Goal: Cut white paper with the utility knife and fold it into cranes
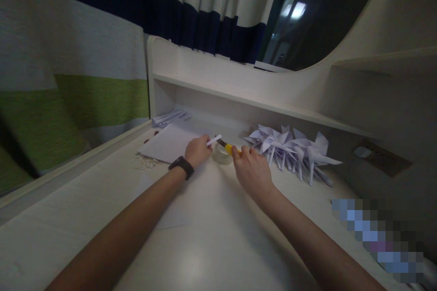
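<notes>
My left hand (198,151), with a dark band on its wrist, is closed round a thin white paper tube (214,140) whose end sticks out to the right. In my right hand (253,168) is a yellow utility knife (229,148), its dark blade (221,142) out and pointing up and left. The blade's tip is close to the tube's end; whether they touch I cannot tell. Just under the knife lies a roll of clear tape (221,157) on the desk. A stack of white paper (169,141) is beside and behind my left hand.
White paper pinwheels (280,145) are heaped at the right under the shelf (239,95). Several paper tubes (170,118) lie at the back left. Small toothpick-like sticks (146,162) are left of the paper. A loose sheet (170,218) rests near my left forearm. A blurred object (375,241) is at right.
</notes>
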`<state>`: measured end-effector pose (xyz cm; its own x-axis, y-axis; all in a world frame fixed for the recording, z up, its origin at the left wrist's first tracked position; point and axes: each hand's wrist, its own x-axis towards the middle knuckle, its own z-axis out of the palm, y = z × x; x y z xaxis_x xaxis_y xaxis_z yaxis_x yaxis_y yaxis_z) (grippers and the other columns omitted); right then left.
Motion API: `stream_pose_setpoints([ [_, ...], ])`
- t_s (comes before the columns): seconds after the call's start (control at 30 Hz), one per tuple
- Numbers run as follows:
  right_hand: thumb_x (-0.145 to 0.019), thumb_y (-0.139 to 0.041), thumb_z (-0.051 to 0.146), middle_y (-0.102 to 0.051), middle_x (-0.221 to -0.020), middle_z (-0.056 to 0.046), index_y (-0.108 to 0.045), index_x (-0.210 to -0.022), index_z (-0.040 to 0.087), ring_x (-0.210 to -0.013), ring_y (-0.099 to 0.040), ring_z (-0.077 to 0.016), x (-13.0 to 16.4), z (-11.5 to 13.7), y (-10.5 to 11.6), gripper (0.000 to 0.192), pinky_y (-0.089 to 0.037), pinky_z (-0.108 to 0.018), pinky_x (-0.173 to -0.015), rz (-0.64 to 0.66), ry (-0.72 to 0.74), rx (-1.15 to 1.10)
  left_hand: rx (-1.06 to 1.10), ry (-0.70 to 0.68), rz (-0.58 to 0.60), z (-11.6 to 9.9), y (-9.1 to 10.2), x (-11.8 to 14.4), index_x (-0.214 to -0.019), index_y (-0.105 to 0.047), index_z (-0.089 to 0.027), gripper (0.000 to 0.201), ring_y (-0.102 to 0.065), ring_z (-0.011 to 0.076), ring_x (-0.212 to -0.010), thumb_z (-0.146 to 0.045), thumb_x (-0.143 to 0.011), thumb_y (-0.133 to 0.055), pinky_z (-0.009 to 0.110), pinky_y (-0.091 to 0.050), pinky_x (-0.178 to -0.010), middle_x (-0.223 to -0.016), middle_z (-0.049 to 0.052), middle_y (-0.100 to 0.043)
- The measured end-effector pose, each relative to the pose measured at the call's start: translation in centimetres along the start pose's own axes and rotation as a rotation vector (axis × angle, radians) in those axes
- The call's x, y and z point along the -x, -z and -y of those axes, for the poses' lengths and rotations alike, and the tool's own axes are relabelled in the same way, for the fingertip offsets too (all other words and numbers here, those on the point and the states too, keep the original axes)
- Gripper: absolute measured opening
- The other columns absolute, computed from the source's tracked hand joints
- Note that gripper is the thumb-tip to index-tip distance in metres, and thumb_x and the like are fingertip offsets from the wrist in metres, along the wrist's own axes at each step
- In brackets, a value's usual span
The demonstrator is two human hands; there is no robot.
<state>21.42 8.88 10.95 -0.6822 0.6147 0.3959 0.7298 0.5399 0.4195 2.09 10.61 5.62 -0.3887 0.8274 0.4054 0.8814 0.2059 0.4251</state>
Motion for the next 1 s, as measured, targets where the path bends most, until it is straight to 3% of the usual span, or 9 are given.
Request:
stream_pose_setpoints([
  [0.23, -0.095, -0.035, 0.04, -0.057, -0.099, -0.01, -0.046, -0.122, 0.018, -0.081, -0.061, -0.0215, -0.4, -0.9, -3.1, 0.036, -0.044, -0.029, -0.066, 0.032, -0.247, -0.313, 0.13, 0.051, 0.035, 0.9, -0.2, -0.3, -0.091, -0.071, -0.02, 0.023, -0.066, 0.0227, -0.084, -0.036, -0.081, -0.057, 0.028, -0.044, -0.07, -0.089, 0.008, -0.072],
  [0.33, -0.095, -0.035, 0.038, -0.058, -0.107, -0.01, -0.049, -0.117, 0.017, -0.094, -0.06, -0.021, -0.4, -0.9, -4.9, 0.034, -0.043, -0.029, -0.076, -0.014, -0.256, -0.521, 0.161, 0.057, 0.019, 1.1, -0.4, -0.4, -0.106, -0.067, -0.021, 0.031, -0.065, 0.0221, -0.089, -0.035, -0.08, -0.06, 0.027, -0.045, -0.073, -0.095, 0.008, -0.072],
  [0.43, -0.096, -0.032, 0.039, -0.062, -0.107, -0.009, -0.045, -0.119, 0.017, -0.092, -0.061, -0.0207, -0.7, -0.5, -6.4, 0.035, -0.042, -0.029, -0.076, -0.026, -0.294, -0.691, 0.219, 0.059, -0.023, 1.2, -0.5, -0.4, -0.118, -0.06, -0.022, 0.043, -0.064, 0.0214, -0.092, -0.031, -0.076, -0.065, 0.026, -0.045, -0.075, -0.1, 0.006, -0.071],
  [0.67, -0.096, -0.031, 0.042, -0.066, -0.099, -0.01, -0.04, -0.122, 0.017, -0.087, -0.063, -0.0206, -1.9, 0.1, -8.4, 0.037, -0.041, -0.027, -0.072, 0.082, -0.263, -0.847, 0.26, 0.115, -0.03, 1.6, -0.7, -0.5, -0.105, -0.064, -0.021, 0.032, -0.065, 0.0213, -0.087, -0.027, -0.074, -0.065, 0.027, -0.045, -0.073, -0.091, 0.005, -0.072],
  [0.8, -0.095, -0.033, 0.043, -0.066, -0.094, -0.008, -0.041, -0.119, 0.017, -0.079, -0.063, -0.019, -1.8, -0.2, -9.6, 0.036, -0.043, -0.027, -0.068, 0.056, -0.245, -0.916, 0.23, 0.165, -0.112, 2.4, -0.6, -0.8, -0.1, -0.065, -0.022, 0.025, -0.065, 0.0225, -0.086, -0.028, -0.076, -0.063, 0.029, -0.045, -0.071, -0.093, 0.007, -0.071],
  [0.93, -0.094, -0.03, 0.046, -0.064, -0.094, -0.005, -0.04, -0.119, 0.019, -0.064, -0.061, -0.0139, -1.4, -0.6, -10.1, 0.038, -0.044, -0.023, -0.058, 0.051, -0.226, -1.119, 0.332, 0.215, -0.154, 3.1, -0.5, -1.1, -0.102, -0.064, -0.02, 0.028, -0.065, 0.0205, -0.082, -0.029, -0.075, -0.064, 0.028, -0.045, -0.069, -0.09, 0.006, -0.071],
  [1.0, -0.095, -0.028, 0.045, -0.063, -0.098, -0.006, -0.041, -0.12, 0.018, -0.066, -0.061, -0.0135, -0.9, -1.1, -10.1, 0.039, -0.044, -0.023, -0.056, 0.011, -0.239, -1.172, 0.392, 0.23, -0.157, 3.1, -0.4, -1.2, -0.102, -0.064, -0.019, 0.03, -0.064, 0.0195, -0.08, -0.03, -0.074, -0.066, 0.027, -0.046, -0.068, -0.088, 0.006, -0.07],
])
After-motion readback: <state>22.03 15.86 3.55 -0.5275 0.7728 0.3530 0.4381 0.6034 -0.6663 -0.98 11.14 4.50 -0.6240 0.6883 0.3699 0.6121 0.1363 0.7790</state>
